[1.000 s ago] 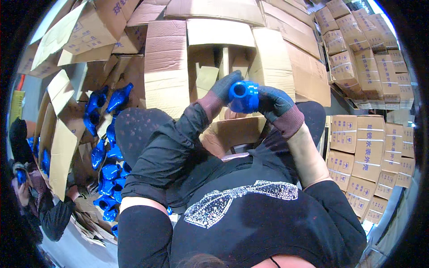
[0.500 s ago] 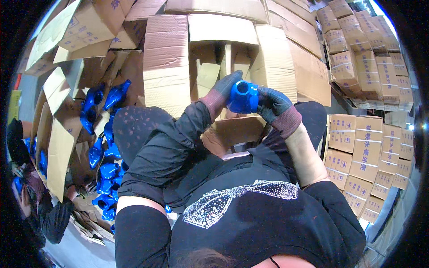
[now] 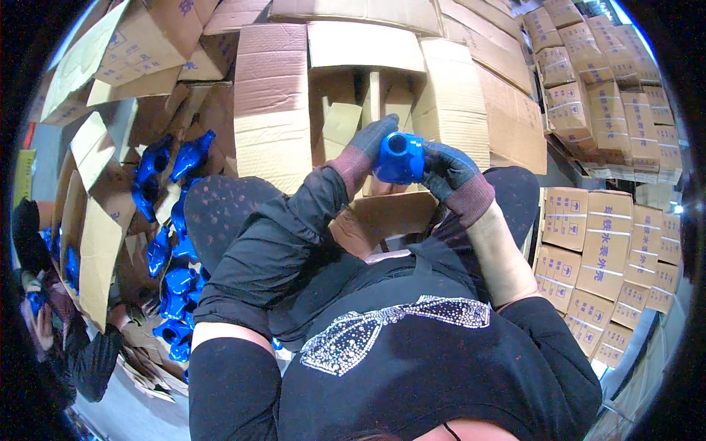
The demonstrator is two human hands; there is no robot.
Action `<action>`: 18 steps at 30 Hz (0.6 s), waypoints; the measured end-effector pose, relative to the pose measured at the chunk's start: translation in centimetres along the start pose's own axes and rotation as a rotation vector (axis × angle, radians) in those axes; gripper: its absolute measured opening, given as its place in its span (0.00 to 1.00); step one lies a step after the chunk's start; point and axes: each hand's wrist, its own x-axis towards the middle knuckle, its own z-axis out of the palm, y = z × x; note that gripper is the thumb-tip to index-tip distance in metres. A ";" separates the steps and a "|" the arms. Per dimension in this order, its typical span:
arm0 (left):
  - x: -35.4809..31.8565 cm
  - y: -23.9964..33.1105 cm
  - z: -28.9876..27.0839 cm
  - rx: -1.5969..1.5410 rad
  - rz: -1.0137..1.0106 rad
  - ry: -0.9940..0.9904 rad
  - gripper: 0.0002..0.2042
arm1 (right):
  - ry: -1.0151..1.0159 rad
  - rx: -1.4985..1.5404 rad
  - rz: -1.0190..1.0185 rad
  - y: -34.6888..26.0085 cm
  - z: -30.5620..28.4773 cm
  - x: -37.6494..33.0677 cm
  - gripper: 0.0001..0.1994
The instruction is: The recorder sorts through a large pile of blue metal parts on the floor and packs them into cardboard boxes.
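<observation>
Both my hands wear dark knit gloves with reddish cuffs and hold one blue metal fitting [image 3: 399,157] with a round opening facing me, above my lap. My left hand [image 3: 370,140] grips its left side, fingers curled over the top. My right hand [image 3: 448,170] clasps its right side. Under the fitting sits an open cardboard box [image 3: 382,214] between my knees.
A pile of similar blue fittings [image 3: 170,242] lies in open cartons at my left. Flattened and open cardboard boxes [image 3: 353,51] fill the space ahead. Stacks of sealed printed cartons [image 3: 603,242] stand at the right. Another person [image 3: 51,323] crouches at the lower left.
The fitting has turned slightly in my hands, its round opening now facing me more. My hands stay at about the same spot above the box.
</observation>
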 end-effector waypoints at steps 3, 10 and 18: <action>-0.1 -0.1 -0.2 -0.033 -0.027 -0.014 0.21 | 0.012 0.023 -0.002 0.3 0.2 0.0 0.17; -1.6 1.2 0.5 -0.137 0.032 -0.230 0.26 | 0.237 0.433 0.286 -2.3 1.3 0.8 0.12; -3.3 2.8 0.4 -0.573 0.103 -0.296 0.28 | 0.011 -0.893 -0.723 -4.3 1.3 2.3 0.09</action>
